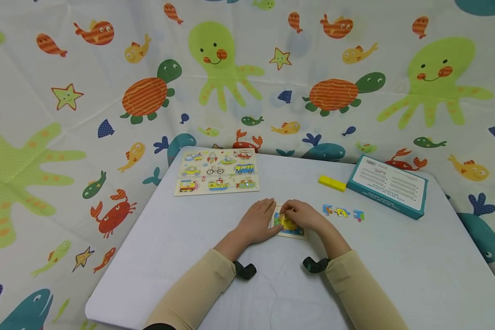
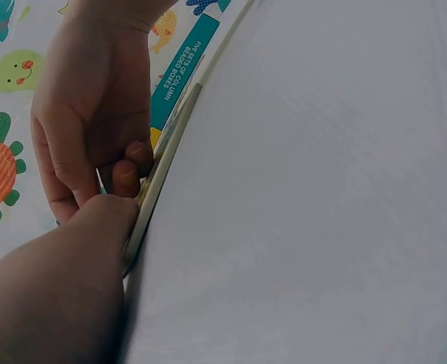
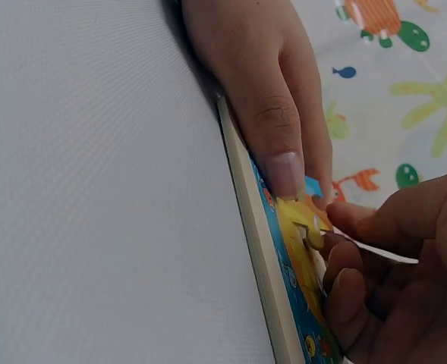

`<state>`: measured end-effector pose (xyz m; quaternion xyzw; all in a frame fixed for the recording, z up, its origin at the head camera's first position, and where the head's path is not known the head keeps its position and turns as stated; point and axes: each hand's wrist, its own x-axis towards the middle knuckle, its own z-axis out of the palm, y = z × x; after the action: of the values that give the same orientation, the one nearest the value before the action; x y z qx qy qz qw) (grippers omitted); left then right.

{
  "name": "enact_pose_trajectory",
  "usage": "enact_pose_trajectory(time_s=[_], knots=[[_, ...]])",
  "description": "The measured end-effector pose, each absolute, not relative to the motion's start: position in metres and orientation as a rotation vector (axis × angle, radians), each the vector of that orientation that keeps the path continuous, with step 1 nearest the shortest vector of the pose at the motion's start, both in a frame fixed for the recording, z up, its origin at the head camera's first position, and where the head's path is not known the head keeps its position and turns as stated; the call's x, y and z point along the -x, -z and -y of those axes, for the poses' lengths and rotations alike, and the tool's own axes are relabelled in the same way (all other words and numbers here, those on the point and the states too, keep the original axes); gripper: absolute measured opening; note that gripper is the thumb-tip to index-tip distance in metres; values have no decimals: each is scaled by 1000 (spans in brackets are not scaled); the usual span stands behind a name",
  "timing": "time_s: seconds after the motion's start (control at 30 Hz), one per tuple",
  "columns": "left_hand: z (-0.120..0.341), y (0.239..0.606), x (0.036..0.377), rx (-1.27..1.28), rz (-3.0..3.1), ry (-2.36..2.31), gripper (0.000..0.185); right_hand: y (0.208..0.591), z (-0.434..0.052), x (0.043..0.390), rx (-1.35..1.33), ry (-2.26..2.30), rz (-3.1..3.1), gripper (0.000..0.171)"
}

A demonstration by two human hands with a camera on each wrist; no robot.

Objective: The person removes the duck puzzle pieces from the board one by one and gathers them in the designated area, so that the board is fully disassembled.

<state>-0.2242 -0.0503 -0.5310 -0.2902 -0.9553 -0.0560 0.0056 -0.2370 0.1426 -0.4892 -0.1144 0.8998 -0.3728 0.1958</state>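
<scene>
A small jigsaw board [image 1: 294, 231] with a yellow and blue picture lies flat near the middle of the white table [image 1: 181, 238]. My left hand [image 1: 267, 215] rests flat on its left edge, and its thumb [image 3: 287, 173] presses on the picture. My right hand [image 1: 287, 211] curls over the board and pinches a thin puzzle piece [image 3: 386, 254] just above the yellow part of the picture [image 3: 299, 220]. The left wrist view shows the board's edge [image 2: 166, 163] side-on, with the right hand's fingers [image 2: 124, 173] against it.
A vehicle peg-puzzle board [image 1: 216, 172] lies at the table's far left. Loose jigsaw pieces [image 1: 342, 212] sit right of the hands. A yellow block [image 1: 332, 183] and a teal box [image 1: 387, 185] lie at the far right. A sea-animal cloth [image 1: 66, 137] hangs round the table.
</scene>
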Motion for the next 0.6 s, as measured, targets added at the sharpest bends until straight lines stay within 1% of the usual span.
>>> enact_pose_trajectory(time_s=[0.33, 0.6], knots=[[51, 531, 225, 908, 2989, 177, 85, 490, -145, 236, 372, 1021, -2577, 6], [51, 530, 225, 911, 2982, 180, 86, 494, -143, 238, 354, 1023, -2613, 7]])
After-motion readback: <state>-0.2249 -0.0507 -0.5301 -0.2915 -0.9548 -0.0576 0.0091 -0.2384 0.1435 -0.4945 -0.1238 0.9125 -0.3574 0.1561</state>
